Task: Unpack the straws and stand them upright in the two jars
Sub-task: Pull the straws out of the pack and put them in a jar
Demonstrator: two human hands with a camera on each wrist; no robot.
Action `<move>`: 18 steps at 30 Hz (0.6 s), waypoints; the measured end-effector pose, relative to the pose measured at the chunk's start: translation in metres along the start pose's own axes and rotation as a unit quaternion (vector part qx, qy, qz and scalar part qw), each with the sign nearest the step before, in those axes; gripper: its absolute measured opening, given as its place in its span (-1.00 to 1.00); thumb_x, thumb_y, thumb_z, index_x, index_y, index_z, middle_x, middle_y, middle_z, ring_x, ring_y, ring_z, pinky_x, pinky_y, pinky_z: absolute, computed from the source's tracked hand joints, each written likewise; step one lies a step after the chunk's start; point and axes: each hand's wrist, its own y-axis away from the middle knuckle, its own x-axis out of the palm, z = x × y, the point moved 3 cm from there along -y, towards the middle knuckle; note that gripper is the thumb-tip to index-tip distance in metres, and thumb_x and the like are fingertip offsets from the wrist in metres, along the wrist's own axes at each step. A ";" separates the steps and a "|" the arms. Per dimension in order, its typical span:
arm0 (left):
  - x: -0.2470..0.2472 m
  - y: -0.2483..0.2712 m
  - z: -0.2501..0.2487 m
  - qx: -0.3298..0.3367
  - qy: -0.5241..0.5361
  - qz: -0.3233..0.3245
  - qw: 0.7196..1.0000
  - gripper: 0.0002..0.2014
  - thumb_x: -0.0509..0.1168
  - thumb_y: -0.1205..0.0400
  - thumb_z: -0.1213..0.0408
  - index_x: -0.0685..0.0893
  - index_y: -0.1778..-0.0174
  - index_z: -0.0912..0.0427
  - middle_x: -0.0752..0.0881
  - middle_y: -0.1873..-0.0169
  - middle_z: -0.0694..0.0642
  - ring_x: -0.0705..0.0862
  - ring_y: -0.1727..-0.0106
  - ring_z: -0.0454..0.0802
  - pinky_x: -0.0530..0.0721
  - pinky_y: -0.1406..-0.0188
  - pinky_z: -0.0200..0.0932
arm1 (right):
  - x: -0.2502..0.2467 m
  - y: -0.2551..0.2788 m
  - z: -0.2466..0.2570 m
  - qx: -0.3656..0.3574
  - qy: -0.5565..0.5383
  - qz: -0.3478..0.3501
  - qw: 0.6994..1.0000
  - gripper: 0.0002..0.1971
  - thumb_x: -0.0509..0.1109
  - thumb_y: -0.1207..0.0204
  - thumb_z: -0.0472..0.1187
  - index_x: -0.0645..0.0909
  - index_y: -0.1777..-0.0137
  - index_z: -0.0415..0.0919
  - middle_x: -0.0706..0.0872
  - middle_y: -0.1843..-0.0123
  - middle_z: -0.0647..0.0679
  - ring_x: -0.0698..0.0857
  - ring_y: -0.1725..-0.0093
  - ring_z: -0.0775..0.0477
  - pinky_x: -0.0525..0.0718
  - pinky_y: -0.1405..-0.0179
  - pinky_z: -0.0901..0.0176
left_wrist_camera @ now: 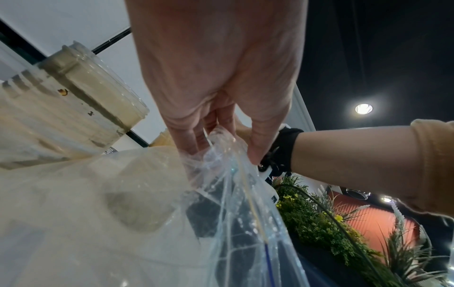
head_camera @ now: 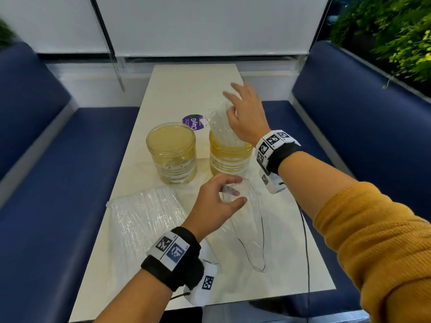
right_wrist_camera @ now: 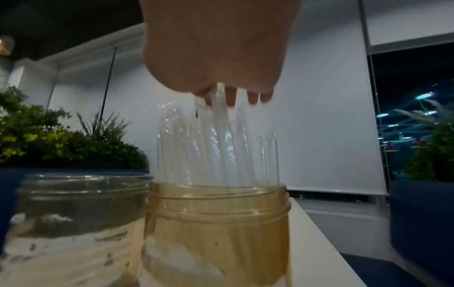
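Observation:
Two yellowish clear jars stand mid-table. The left jar [head_camera: 172, 152] [right_wrist_camera: 73, 229] holds nothing. The right jar [head_camera: 229, 157] [right_wrist_camera: 216, 233] holds a bundle of clear straws [head_camera: 220, 127] [right_wrist_camera: 216, 151] standing upright. My right hand [head_camera: 245, 113] [right_wrist_camera: 230, 97] hovers over the straw tops, fingers spread and relaxed, fingertips touching them. My left hand [head_camera: 224, 197] [left_wrist_camera: 221, 147] pinches the mouth of an empty clear plastic bag [head_camera: 247, 220] [left_wrist_camera: 233, 223] near the jars. A second, sealed pack of clear straws [head_camera: 144, 213] lies on the table at the near left.
A round purple sticker [head_camera: 193, 122] lies behind the jars. The white table [head_camera: 186, 85] is flanked by blue bench seats [head_camera: 70, 159] on both sides. A black cable [head_camera: 305, 241] trails over the right of the table. Plants [head_camera: 391, 31] stand at the far right.

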 end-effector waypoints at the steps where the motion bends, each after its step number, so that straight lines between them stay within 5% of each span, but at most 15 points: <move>1: -0.001 0.000 -0.001 0.002 -0.004 -0.002 1.000 -0.64 0.58 -0.51 0.32 0.74 -0.23 0.11 0.72 -0.16 -0.11 0.79 -0.01 -0.17 0.79 -0.09 -0.08 | -0.002 -0.002 0.004 -0.017 -0.002 -0.017 1.000 -0.50 0.08 -0.71 -0.11 0.41 -0.64 -0.16 0.36 -0.69 -0.11 0.20 -0.73 -0.18 0.08 -0.73 -0.14; 5: -0.001 -0.003 -0.003 0.012 -0.025 -0.003 1.000 -0.64 0.57 -0.52 0.34 0.74 -0.23 0.13 0.73 -0.16 -0.07 0.80 0.00 -0.15 0.76 -0.19 -0.08 | 0.006 0.006 0.010 -0.075 0.124 0.169 0.975 -0.50 -0.01 -0.80 -0.10 0.32 -0.68 -0.23 0.40 -0.68 -0.14 0.22 -0.72 -0.19 0.11 -0.72 -0.17; 9: 0.001 -0.004 -0.004 0.013 -0.035 -0.003 0.999 -0.64 0.56 -0.52 0.35 0.74 -0.23 0.14 0.74 -0.19 -0.05 0.80 0.00 -0.14 0.74 -0.24 -0.09 | -0.018 0.022 0.014 -0.016 0.036 0.087 0.995 -0.53 0.09 -0.77 0.03 0.44 -0.63 -0.04 0.36 -0.68 -0.16 0.21 -0.70 -0.25 0.15 -0.68 -0.20; 10: 0.002 -0.004 -0.004 0.010 -0.039 -0.001 0.999 -0.64 0.54 -0.53 0.37 0.74 -0.24 0.14 0.74 -0.20 -0.05 0.80 -0.02 -0.14 0.73 -0.25 -0.08 | -0.030 0.027 0.019 -0.005 0.013 0.056 0.998 -0.57 0.14 -0.75 0.04 0.54 -0.55 -0.02 0.47 -0.59 -0.14 0.35 -0.62 -0.21 0.32 -0.60 -0.14; 12: 0.004 -0.002 -0.004 0.003 -0.041 0.000 0.999 -0.61 0.48 -0.51 0.44 0.73 -0.26 0.12 0.75 -0.20 -0.03 0.80 -0.06 -0.12 0.74 -0.24 -0.04 | -0.060 0.042 0.032 0.035 -0.009 0.023 0.999 -0.70 0.21 -0.70 0.03 0.73 -0.20 -0.03 0.72 -0.19 -0.02 0.66 -0.21 -0.05 0.58 -0.10 0.08; 14: 0.005 -0.001 -0.004 0.000 -0.033 -0.003 0.999 -0.53 0.42 -0.46 0.49 0.70 -0.30 0.14 0.76 -0.20 0.01 0.79 -0.09 -0.10 0.76 -0.15 -0.03 | -0.086 0.067 0.047 0.109 -0.031 0.026 0.993 -0.69 0.24 -0.62 -0.02 0.62 0.31 -0.07 0.69 0.34 0.05 0.64 0.36 0.00 0.53 0.31 0.16; 16: 0.008 -0.002 -0.005 0.011 -0.029 -0.004 1.000 -0.46 0.40 -0.44 0.56 0.65 -0.37 0.20 0.72 -0.26 0.04 0.77 -0.11 -0.14 0.72 -0.01 -0.14 | -0.095 0.100 0.053 0.192 -0.090 0.094 0.973 -0.62 0.24 -0.56 -0.08 0.61 0.44 -0.23 0.70 0.53 -0.06 0.68 0.52 -0.11 0.70 0.42 0.09; 18: 0.010 -0.002 -0.008 0.034 -0.047 -0.006 0.998 -0.40 0.39 -0.43 0.64 0.61 -0.43 0.27 0.67 -0.32 0.05 0.72 -0.12 -0.36 0.64 -0.06 -0.36 | -0.084 0.138 0.056 0.270 -0.162 0.231 0.921 -0.64 0.25 -0.60 -0.13 0.73 0.28 -0.32 0.81 0.43 -0.16 0.83 0.41 -0.15 0.85 0.23 0.00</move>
